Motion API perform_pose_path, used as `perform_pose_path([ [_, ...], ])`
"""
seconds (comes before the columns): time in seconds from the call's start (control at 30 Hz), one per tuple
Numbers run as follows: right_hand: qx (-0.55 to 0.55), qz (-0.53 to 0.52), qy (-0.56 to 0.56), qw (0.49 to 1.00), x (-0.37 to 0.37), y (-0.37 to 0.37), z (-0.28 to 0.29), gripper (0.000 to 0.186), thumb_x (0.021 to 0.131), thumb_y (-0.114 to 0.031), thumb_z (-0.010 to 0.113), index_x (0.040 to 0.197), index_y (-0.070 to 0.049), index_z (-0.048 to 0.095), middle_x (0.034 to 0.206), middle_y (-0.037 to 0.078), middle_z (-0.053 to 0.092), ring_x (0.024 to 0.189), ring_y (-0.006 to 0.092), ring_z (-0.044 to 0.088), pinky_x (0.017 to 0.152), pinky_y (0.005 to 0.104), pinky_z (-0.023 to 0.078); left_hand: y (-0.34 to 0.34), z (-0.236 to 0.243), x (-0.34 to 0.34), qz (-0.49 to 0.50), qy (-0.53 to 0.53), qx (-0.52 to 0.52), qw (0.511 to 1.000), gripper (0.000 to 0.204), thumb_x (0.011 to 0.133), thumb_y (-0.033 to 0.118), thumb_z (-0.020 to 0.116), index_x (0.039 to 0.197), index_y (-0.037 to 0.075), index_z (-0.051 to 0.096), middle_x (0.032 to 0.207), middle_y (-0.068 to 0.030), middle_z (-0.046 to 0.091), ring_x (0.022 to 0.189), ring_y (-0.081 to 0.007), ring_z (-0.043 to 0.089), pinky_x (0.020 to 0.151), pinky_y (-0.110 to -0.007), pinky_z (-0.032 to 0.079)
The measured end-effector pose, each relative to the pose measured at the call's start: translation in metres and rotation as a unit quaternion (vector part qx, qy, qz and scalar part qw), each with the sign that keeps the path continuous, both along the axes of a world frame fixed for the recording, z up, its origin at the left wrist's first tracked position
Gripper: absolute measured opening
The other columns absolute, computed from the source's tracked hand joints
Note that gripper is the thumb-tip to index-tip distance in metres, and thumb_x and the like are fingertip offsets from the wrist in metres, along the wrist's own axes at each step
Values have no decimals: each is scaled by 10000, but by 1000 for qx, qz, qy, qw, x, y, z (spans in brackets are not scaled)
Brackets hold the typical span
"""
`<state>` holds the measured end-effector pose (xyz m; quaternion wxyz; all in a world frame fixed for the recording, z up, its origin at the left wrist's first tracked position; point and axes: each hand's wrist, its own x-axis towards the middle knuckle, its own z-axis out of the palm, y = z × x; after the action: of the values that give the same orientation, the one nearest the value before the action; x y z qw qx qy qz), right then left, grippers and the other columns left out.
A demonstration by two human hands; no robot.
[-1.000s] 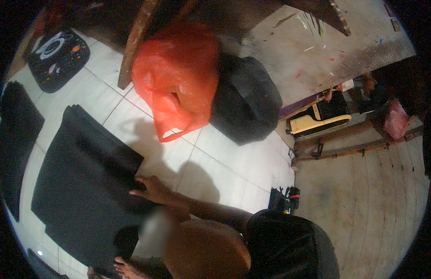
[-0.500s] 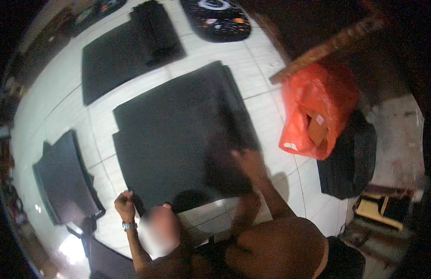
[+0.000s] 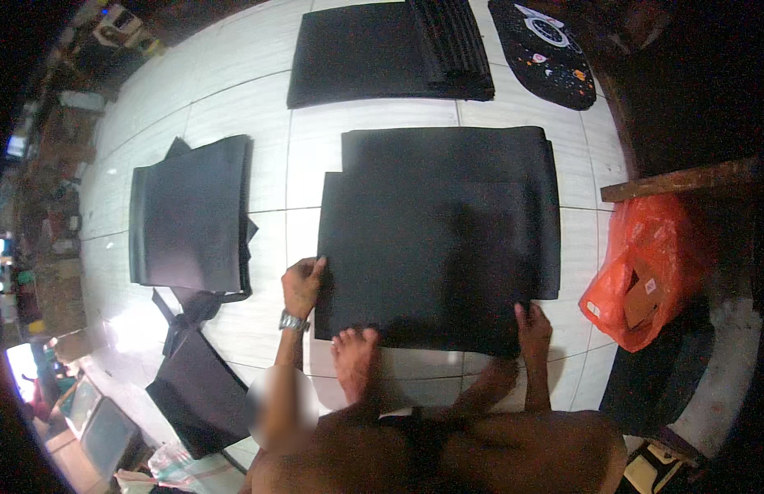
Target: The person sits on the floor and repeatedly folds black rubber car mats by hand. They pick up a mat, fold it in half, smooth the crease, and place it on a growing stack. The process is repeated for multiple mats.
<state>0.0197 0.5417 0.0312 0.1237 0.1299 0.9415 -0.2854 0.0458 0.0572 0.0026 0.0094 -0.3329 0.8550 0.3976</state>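
Note:
A stack of wide black sheets (image 3: 415,247) lies flat on the tiled floor in front of me. The upper sheet sits offset from those beneath, whose edges show at the far side and at the right. My left hand (image 3: 302,282), with a metal watch on the wrist, pinches the upper sheet's left edge. At its near right corner, my right hand (image 3: 532,325) has its fingers closed on the edge. My bare feet are at the near side, one of them touching the sheet's near edge.
Another black pile (image 3: 357,53) with a ribbed strip lies beyond. Folded black pieces (image 3: 188,214) are on the left, with another black piece (image 3: 205,395) nearer. An orange plastic bag (image 3: 645,280) stands right, below a wooden bar (image 3: 682,179). A patterned dark mat (image 3: 551,53) lies far right.
The view has turned and straightened. My right hand has gone from lying over the sheet to its near right corner. My left hand now grips farther up the left edge.

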Motion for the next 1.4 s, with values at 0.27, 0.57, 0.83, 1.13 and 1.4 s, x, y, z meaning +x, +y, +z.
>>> perform_pose_path([
  [0.27,27,-15,103,994,-22,-2,-4,355,936,-302,720,996,48,719,867,195,732,798,288,716,732,366,538,-10,-3,-15,0,18,-72,997,226,876,277,757,927,59,789,827,-153,752,759,-291,749,689,-372,565],
  [0.57,-2,-23,83,996,-18,8,-18,391,915,-357,739,997,24,699,898,198,724,834,289,719,735,385,546,40,53,-85,-225,98,-220,944,338,928,261,683,1182,40,657,1228,-160,641,1116,-354,606,930,-418,504],
  [0.83,-116,-82,25,990,14,-2,9,387,978,-370,613,1097,-8,680,1077,245,686,988,437,653,890,493,492,230,46,-195,-675,202,-190,684,553,1006,347,529,1502,135,409,1634,-75,278,1507,-314,244,1227,-508,226],
  [1.13,-95,-31,-79,992,41,25,4,375,965,-380,608,1019,-22,704,1002,215,691,912,396,665,842,479,499,288,-24,-227,-647,151,-226,712,725,973,508,510,1570,153,303,1672,-2,192,1550,-261,119,1239,-570,78],
  [1.4,-44,3,-167,985,61,44,-18,409,973,-408,585,940,-11,679,864,217,672,823,408,654,786,499,486,304,6,-230,-632,66,-191,748,811,899,639,568,1524,147,408,1626,-11,290,1531,-254,176,1214,-637,115],
])
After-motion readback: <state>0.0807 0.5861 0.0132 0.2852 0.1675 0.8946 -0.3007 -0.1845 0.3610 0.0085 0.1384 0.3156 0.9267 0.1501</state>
